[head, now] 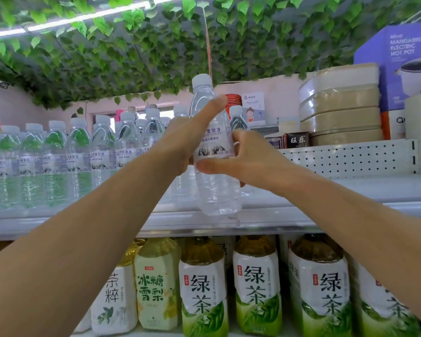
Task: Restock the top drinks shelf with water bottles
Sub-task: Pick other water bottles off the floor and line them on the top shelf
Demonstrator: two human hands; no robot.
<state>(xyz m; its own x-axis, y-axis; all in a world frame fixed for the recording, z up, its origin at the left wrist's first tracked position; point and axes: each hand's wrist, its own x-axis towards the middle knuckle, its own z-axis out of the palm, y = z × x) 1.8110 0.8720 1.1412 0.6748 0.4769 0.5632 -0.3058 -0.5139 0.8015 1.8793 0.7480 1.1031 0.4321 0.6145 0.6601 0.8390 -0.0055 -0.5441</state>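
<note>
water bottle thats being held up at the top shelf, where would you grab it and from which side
Grip the water bottle around its labelled middle, from the front. It stands upright, the label band is straight and wide, and shelved bottles crowd its left, so the front and right are freer.

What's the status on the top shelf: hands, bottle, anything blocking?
Both hands, left and right, grip one water bottle, upright above the shelf edge. Bottle row fills left; bare shelf on the right.
</note>
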